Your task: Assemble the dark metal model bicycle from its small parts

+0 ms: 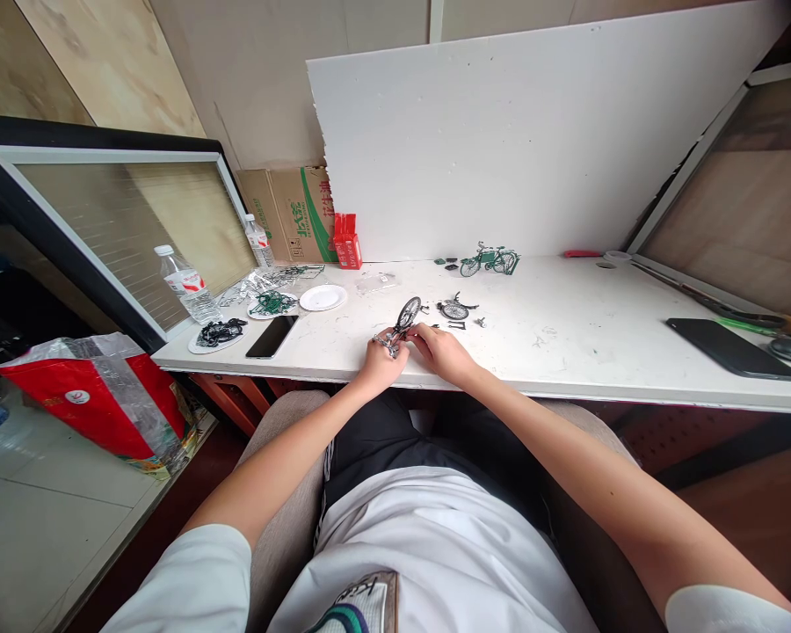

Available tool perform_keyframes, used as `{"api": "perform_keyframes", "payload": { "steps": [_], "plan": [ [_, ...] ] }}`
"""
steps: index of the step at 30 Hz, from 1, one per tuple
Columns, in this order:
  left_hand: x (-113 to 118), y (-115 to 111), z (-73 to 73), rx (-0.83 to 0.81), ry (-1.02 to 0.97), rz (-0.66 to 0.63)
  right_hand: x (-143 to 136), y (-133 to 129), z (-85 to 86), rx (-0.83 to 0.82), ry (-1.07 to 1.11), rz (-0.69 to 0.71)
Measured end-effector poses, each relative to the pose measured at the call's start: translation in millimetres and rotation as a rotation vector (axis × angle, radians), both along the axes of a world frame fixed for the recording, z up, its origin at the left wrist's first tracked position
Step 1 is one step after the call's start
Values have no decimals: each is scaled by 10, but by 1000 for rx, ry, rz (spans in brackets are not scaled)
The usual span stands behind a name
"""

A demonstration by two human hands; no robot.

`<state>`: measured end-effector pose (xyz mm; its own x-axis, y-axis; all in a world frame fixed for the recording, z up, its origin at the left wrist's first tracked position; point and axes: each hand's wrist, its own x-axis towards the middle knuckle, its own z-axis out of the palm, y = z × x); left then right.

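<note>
Near the front edge of the white table, my left hand is closed on a small dark model bicycle part, whose spoked wheel points up and away from me. My right hand touches the same part from the right, thumb and index finger pinched together at its lower end. Whatever sits between those fingertips is too small to make out. Just beyond my right hand lie another black wheel and several small dark pieces. Farther back stands a green model bicycle.
Plates with black parts and green parts, a white plate, a phone and a water bottle are at left. A red box stands behind. At right lies a black device.
</note>
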<state>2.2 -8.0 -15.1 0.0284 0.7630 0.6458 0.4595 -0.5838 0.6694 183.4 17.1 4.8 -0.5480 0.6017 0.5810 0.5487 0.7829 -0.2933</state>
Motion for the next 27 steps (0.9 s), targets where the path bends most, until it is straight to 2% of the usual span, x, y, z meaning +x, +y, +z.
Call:
{"api": "perform_keyframes", "payload": {
  "steps": [12, 27],
  "plan": [
    [9, 8, -7, 20, 15, 8, -8, -100, 83, -51, -28, -64],
    [9, 25, -32, -11, -19, -9, -18, -84, 63, -52, -25, -57]
  ]
}}
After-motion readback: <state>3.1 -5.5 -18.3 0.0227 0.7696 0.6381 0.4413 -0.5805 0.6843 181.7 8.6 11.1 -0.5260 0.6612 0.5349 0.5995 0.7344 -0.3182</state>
